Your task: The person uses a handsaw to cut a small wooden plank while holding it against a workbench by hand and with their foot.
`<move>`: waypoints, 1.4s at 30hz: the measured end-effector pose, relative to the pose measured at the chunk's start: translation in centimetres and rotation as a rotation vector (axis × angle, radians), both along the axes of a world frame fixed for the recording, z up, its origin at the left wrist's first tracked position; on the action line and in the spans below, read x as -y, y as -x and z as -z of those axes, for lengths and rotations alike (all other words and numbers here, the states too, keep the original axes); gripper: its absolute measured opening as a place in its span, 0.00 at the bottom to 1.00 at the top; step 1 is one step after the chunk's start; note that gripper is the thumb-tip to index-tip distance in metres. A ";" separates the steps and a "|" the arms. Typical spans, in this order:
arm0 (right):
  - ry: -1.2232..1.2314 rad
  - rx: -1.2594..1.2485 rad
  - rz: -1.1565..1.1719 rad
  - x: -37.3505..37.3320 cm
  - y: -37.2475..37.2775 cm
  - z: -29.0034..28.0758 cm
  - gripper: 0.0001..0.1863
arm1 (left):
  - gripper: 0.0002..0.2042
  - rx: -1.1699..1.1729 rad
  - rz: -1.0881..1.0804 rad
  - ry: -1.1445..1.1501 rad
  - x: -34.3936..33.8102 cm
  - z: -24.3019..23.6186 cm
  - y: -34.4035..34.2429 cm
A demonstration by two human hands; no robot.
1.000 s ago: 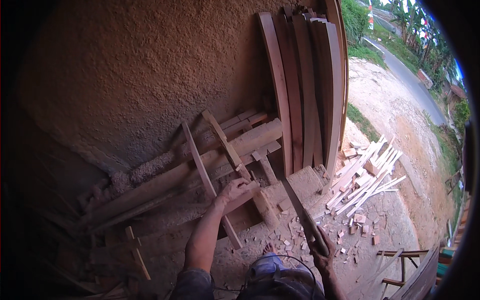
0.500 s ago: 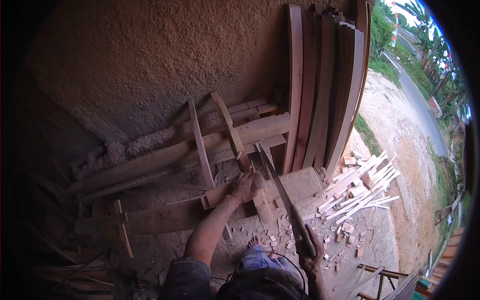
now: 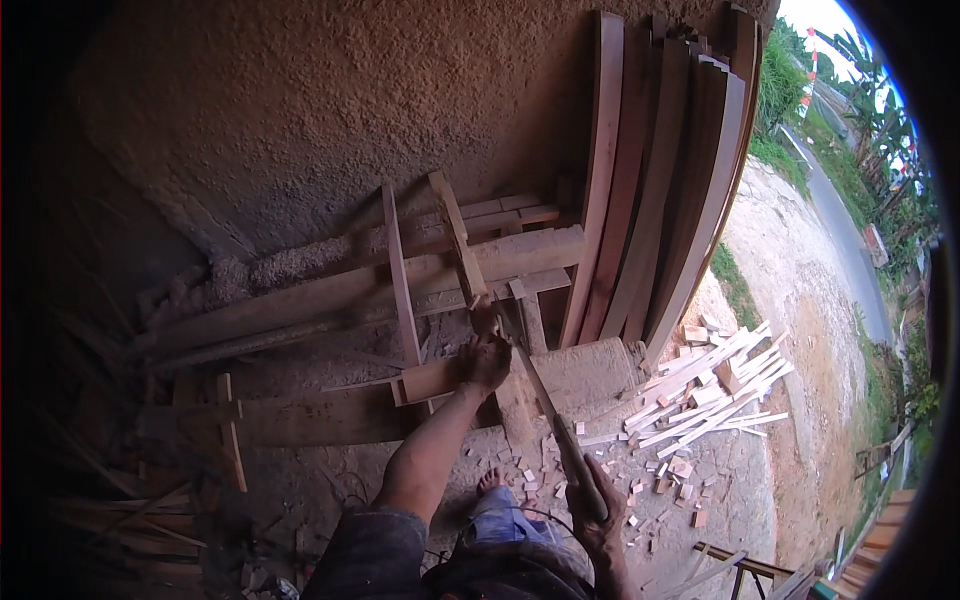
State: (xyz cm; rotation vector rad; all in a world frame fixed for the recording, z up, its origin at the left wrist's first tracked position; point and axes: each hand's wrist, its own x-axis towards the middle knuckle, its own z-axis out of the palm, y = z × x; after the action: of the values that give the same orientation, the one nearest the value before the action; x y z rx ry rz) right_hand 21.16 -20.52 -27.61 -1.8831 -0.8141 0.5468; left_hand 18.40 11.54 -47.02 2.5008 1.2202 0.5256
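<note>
My right hand [image 3: 598,508] is closed around the handle of a handsaw [image 3: 546,402]. The long narrow blade slants up and left, its far end close beside my left fingers. My left hand [image 3: 487,362] is closed on a short piece of wood [image 3: 433,380] lying across the work beam [image 3: 330,418]. My left fingers partly hide that piece, and whether the blade touches it I cannot tell. Just beyond my left fingers is the lower end of a narrow wooden strip [image 3: 459,235], which leans up toward the wall.
Tall boards [image 3: 640,190] lean against the rough wall [image 3: 330,90]. A thick beam [image 3: 350,290] runs along its base. Cut sticks [image 3: 715,390] lie heaped at right, with small offcuts [image 3: 680,490] scattered on the floor. A wooden block [image 3: 590,375] is right of the blade.
My right hand and the saw have moved left and slightly forward. My left fingers, earlier laid over the wood, are now more curled. The whole view has shifted a little.
</note>
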 end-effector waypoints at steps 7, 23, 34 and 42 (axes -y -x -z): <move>-0.032 0.069 -0.060 0.4 0.2 0.7 0.31 | 0.08 -0.039 0.027 0.064 0.1 -1.7 0.4; 0.030 0.037 -0.056 -2.6 -0.1 -3.1 0.25 | 0.12 -0.102 0.043 0.063 -0.5 0.1 0.9; 0.175 0.124 -0.071 -1.6 0.5 -5.0 0.26 | 0.11 -0.144 0.100 0.051 -0.6 -0.1 -0.2; 0.107 0.035 -0.081 -5.8 0.1 -4.7 0.28 | 0.09 -0.082 0.054 0.077 -1.2 -0.8 0.4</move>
State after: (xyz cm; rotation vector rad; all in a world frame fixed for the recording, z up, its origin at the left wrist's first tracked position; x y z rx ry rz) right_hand 21.09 -14.73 -22.94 -1.9685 -0.9031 0.6204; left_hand 17.97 12.74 -46.21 2.5049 1.1749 0.3590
